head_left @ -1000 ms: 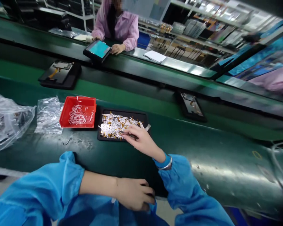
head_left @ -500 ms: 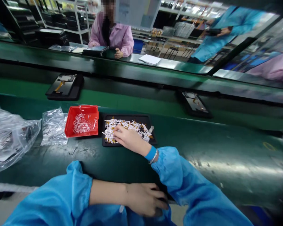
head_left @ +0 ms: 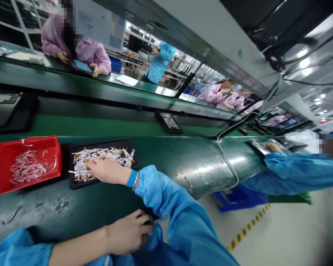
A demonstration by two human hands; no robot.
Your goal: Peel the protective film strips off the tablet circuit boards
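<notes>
My right hand (head_left: 107,170) rests on a black tray (head_left: 104,144) filled with several small white and gold flex parts (head_left: 100,157); its fingers are bent down into the pile, and I cannot make out what they pinch. My left hand (head_left: 129,232) lies at the near edge of the green bench, fingers curled over a dark object that is mostly hidden. Left of the black tray stands a red bin (head_left: 24,164) holding white strips.
A green conveyor (head_left: 113,127) runs behind the trays carrying black device trays (head_left: 169,122). People in pink coats work on the far side. A person in blue (head_left: 294,171) works to my right. A blue crate (head_left: 235,197) sits on the floor below.
The camera swung to the right, so the trays slid left in view. My right hand stayed on the flex parts. My left hand stayed at the bench edge.
</notes>
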